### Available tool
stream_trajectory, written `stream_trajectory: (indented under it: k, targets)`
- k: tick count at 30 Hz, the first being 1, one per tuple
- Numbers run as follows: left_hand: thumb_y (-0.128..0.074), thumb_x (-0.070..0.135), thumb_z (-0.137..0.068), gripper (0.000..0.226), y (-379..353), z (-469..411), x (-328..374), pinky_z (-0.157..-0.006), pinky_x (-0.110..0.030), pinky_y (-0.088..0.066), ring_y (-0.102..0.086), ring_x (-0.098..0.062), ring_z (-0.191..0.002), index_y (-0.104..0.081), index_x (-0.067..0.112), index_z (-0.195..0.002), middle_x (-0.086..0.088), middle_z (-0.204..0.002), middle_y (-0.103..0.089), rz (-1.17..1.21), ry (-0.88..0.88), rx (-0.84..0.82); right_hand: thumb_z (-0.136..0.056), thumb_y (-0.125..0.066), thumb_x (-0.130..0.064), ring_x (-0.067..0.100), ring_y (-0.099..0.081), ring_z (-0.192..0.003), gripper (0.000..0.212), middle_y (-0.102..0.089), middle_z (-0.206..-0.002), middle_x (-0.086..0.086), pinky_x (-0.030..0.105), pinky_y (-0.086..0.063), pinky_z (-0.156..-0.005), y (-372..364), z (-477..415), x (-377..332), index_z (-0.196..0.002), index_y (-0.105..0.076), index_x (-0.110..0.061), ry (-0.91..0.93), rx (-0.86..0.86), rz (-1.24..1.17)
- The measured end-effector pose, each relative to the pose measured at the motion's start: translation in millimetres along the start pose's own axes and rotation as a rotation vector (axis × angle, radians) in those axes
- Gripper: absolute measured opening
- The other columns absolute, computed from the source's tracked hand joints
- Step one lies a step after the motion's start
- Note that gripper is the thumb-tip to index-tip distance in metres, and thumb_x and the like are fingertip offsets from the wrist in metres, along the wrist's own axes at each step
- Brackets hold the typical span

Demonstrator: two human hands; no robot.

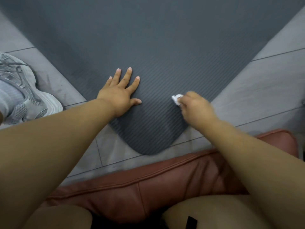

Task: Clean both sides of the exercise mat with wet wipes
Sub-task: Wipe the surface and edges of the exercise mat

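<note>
mat [165, 47]: dark grey, ribbed, I see one rounded corner
left hand [119, 95]: flat on mat
right hand [196, 106]: grips white wipe [177, 99]

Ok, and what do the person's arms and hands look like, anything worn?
Both arms are bare as far as the frame shows: no sleeves, gloves, watch or bracelet. The left hand shows no rings, and its fingernails are short. The right hand is blurred, so small details there cannot be told.
</note>
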State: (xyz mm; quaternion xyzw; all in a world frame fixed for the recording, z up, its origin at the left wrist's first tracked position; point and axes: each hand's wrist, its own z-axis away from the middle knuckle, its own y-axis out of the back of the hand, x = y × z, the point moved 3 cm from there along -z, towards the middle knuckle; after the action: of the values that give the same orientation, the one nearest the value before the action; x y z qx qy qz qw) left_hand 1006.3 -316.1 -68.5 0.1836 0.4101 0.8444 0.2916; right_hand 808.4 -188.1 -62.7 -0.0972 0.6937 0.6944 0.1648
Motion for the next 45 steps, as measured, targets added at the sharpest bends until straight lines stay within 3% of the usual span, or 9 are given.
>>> stream_trajectory:
  k: [4, 13, 17, 20, 23, 28, 36, 41, 45]
  targets:
    - [-0.025, 0.061, -0.093, 0.073, 13.9, -18.5, -1.2, -0.118, -0.041, 0.004, 0.021, -0.026, -0.143, 0.013, 0.033, -0.148, 0.002, -0.154, 0.028, 0.018, 0.008, 0.017, -0.086, -0.054, -0.004, 0.041, -0.057, -0.086, 0.022, -0.058, -0.094, 0.026, 0.04, -0.046, -0.071, 19.1, -3.5, 46.4, -0.102, -0.067, 0.004, -0.369, 0.095, 0.047]
    - [-0.026, 0.06, -0.093, 0.072, 23.3, -34.0, -4.4, -0.118, -0.041, 0.003, 0.02, -0.026, -0.143, 0.012, 0.032, -0.148, 0.002, -0.154, 0.026, 0.01, -0.008, 0.041, -0.067, -0.08, -0.01, 0.027, -0.061, -0.058, 0.015, -0.061, -0.073, 0.008, 0.026, -0.047, -0.046, -27.7, 9.8, -70.2, -0.079, -0.071, -0.01, 0.428, -0.307, -0.177]
    - [-0.026, 0.061, -0.092, 0.073, 22.9, -34.6, -3.9, -0.118, -0.041, 0.003, 0.019, -0.026, -0.143, 0.011, 0.032, -0.149, 0.002, -0.155, 0.025, 0.016, -0.014, 0.052, -0.081, -0.058, -0.007, 0.034, -0.061, -0.069, 0.013, -0.061, -0.081, 0.02, 0.037, -0.053, -0.059, 6.7, -26.3, 13.2, -0.083, -0.068, 0.002, -0.043, 0.092, -0.003]
    - [-0.027, 0.059, -0.093, 0.073, 22.3, -34.4, -2.2, -0.117, -0.041, 0.003, 0.019, -0.026, -0.143, 0.011, 0.031, -0.149, 0.001, -0.155, 0.025, 0.014, -0.014, 0.054, -0.087, -0.053, -0.008, 0.04, -0.058, -0.087, 0.021, -0.058, -0.096, 0.026, 0.04, -0.046, -0.073, 17.2, -20.0, 50.1, -0.096, -0.067, 0.005, -0.391, 0.122, 0.016]
    - [-0.028, 0.058, -0.094, 0.072, 22.3, -33.9, -2.4, -0.117, -0.041, 0.003, 0.018, -0.027, -0.143, 0.009, 0.03, -0.15, 0.0, -0.155, 0.024, 0.012, -0.018, 0.065, -0.083, -0.048, -0.015, 0.034, -0.058, -0.064, 0.025, -0.058, -0.077, 0.019, 0.036, -0.05, -0.056, -1.7, 1.4, 1.6, -0.081, -0.067, 0.001, -0.093, 0.117, -0.102]
    - [-0.028, 0.059, -0.093, 0.073, 21.8, -32.5, -5.1, -0.117, -0.04, 0.003, 0.019, -0.025, -0.143, 0.009, 0.032, -0.149, 0.002, -0.156, 0.023, 0.019, -0.028, 0.065, -0.076, -0.066, -0.01, 0.028, -0.06, -0.056, 0.005, -0.06, -0.073, 0.01, 0.028, -0.047, -0.045, -24.2, 26.9, -54.1, -0.078, -0.069, -0.007, 0.406, -0.308, -0.186]
    - [-0.029, 0.059, -0.092, 0.073, 22.7, -34.4, -9.4, -0.118, -0.04, 0.004, 0.019, -0.023, -0.143, 0.01, 0.034, -0.149, 0.003, -0.155, 0.024, 0.041, -0.044, 0.047, -0.085, -0.055, -0.003, 0.039, -0.057, -0.089, 0.018, -0.059, -0.097, 0.024, 0.038, -0.046, -0.076, 22.3, 8.9, 70.8, -0.097, -0.066, 0.005, -0.413, 0.054, 0.024]
    - [-0.031, 0.059, -0.091, 0.074, 26.2, -37.7, -16.8, -0.117, -0.041, 0.002, 0.018, -0.024, -0.143, 0.008, 0.034, -0.149, 0.003, -0.156, 0.022, 0.031, -0.038, 0.04, -0.082, -0.042, -0.016, 0.033, -0.058, -0.058, 0.029, -0.058, -0.074, 0.017, 0.034, -0.05, -0.047, -4.7, 30.1, 10.2, -0.08, -0.066, 0.001, 0.019, -0.025, -0.099]
    - [-0.034, 0.056, -0.093, 0.074, 28.7, -35.9, -13.4, -0.117, -0.044, -0.001, 0.016, -0.026, -0.144, 0.006, 0.032, -0.15, 0.002, -0.156, 0.021, 0.044, -0.008, 0.03, -0.078, -0.04, -0.015, 0.031, -0.057, -0.056, 0.03, -0.057, -0.07, 0.013, 0.033, -0.05, -0.046, -5.5, 17.6, -5.7, -0.074, -0.066, -0.002, 0.277, -0.222, -0.108]
